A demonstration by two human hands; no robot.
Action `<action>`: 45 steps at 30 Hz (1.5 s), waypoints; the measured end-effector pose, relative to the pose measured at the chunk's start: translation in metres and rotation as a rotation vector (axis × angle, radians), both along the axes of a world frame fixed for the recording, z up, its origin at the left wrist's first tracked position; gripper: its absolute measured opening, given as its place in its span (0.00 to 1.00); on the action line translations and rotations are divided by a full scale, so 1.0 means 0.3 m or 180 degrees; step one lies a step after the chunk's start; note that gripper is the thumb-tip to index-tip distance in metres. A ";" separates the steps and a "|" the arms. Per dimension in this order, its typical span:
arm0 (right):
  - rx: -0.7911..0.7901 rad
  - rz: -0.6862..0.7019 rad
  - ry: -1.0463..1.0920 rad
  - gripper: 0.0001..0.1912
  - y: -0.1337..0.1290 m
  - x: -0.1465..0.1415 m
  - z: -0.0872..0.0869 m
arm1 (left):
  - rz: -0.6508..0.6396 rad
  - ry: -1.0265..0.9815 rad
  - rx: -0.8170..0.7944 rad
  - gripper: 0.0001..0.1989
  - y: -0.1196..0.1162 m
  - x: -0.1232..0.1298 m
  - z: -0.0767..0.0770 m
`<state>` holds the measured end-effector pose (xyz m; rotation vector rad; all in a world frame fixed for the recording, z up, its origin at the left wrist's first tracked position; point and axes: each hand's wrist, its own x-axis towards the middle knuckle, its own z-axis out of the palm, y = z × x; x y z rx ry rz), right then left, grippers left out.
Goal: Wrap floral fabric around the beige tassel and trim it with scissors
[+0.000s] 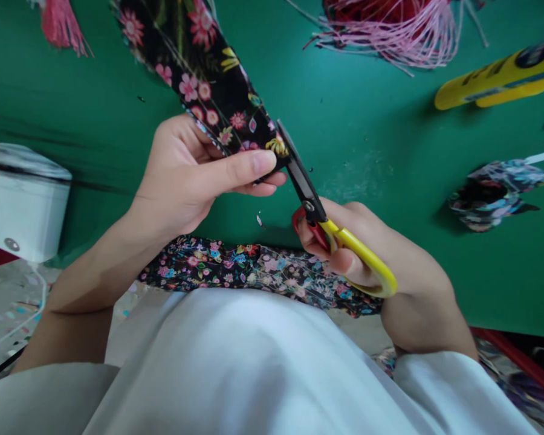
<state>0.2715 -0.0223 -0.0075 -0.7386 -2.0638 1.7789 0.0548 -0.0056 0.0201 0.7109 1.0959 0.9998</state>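
Black floral fabric (236, 103) was pinched in our left hand (208, 172) while our right hand (340, 241) gripped yellow-and-red scissors (315, 208) at its edge.

Head camera, head-worn. Looks forward and steeply down, close range, from above and behind the left hand (194, 175). Its grip sits just above frame centre; green tabletop (381, 145) spreads beyond, shirt front (245, 356) on the wearer's side.
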 end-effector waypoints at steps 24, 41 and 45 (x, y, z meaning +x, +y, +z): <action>0.0089 0.0031 -0.0163 0.28 0.003 0.005 -0.010 | -0.0099 0.0722 0.0246 0.03 -0.010 -0.026 -0.008; 0.0078 -0.0050 -0.0225 0.28 -0.005 0.004 -0.013 | 0.0148 0.0360 0.0144 0.06 -0.002 0.011 0.004; 0.0033 -0.0045 -0.0175 0.28 -0.006 0.002 -0.013 | 0.0189 0.0470 0.0001 0.06 -0.001 0.011 0.006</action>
